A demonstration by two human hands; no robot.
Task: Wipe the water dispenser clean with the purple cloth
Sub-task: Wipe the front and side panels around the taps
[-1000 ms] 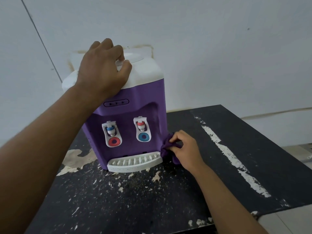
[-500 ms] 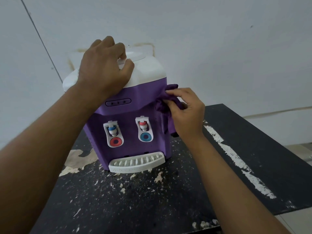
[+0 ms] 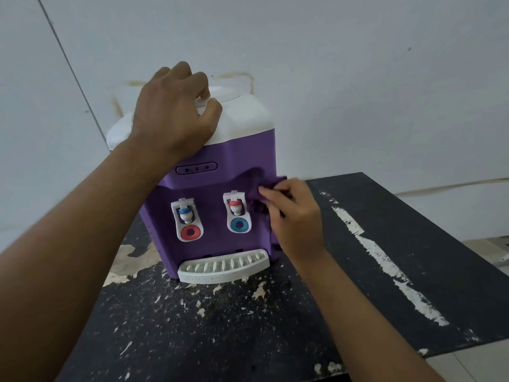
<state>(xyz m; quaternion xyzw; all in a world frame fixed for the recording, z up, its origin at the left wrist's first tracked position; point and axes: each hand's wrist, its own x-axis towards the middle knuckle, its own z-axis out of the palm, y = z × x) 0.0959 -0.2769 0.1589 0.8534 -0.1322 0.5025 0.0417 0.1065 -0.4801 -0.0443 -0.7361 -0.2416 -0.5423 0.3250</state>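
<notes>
Wiping the dispenser's front corner with a cloth.

Nearest, both forearms reach in over a black table [image 3: 413,271] with chipped, flaking paint. The right hand [image 3: 296,216] pinches the bunched purple cloth [image 3: 256,194] between fingers and thumb, pressing it against the purple body of the dispenser [image 3: 214,216] at its front right corner, just beside the right tap [image 3: 236,208]. The left tap [image 3: 185,215] and the white drip tray [image 3: 223,267] below are uncovered. Farther back, the left hand [image 3: 173,111] is curled over the white top [image 3: 248,117], gripping it from above. Behind stands a pale wall [image 3: 358,64].
</notes>
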